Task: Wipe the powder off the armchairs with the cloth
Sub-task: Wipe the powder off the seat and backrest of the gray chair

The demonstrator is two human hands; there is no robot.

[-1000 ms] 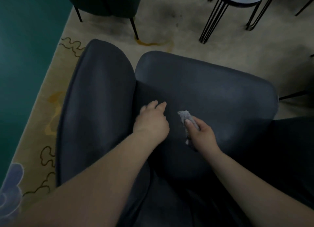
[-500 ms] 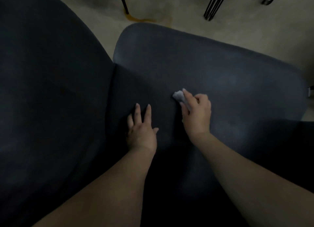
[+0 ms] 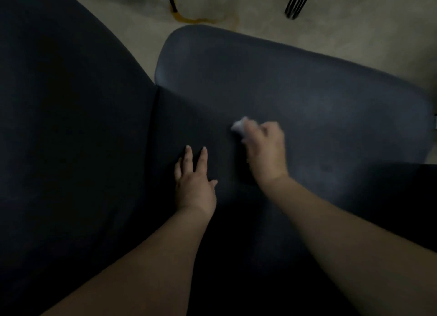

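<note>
Right hand [image 3: 266, 150] clenched tight around the cloth [image 3: 240, 125], a pale wad poking out past the knuckles and pressed to the chair [image 3: 307, 98]. Blurred now, where half a second back sharp and steady, and shifted a little up and outward from that spot: judged a scrubbing stroke in full swing. Left hand [image 3: 195, 185] spread flat with nothing in it, palm down just inward of the wiping fist, planted much as half a second ago and apparently bracing the body. Closer in than a second ago too, with the floor [image 3: 354, 32] squeezed to a strip beyond the fist. Beyond and outward of the cloth, a faint paler haze on the dark upholstery, possibly leftover powder, though too dim to be sure. Nearer the wrist, surface dark and even, likely done. Judged mid-task: more strokes needed outward across the hazy patch, then the other chairs.
</note>
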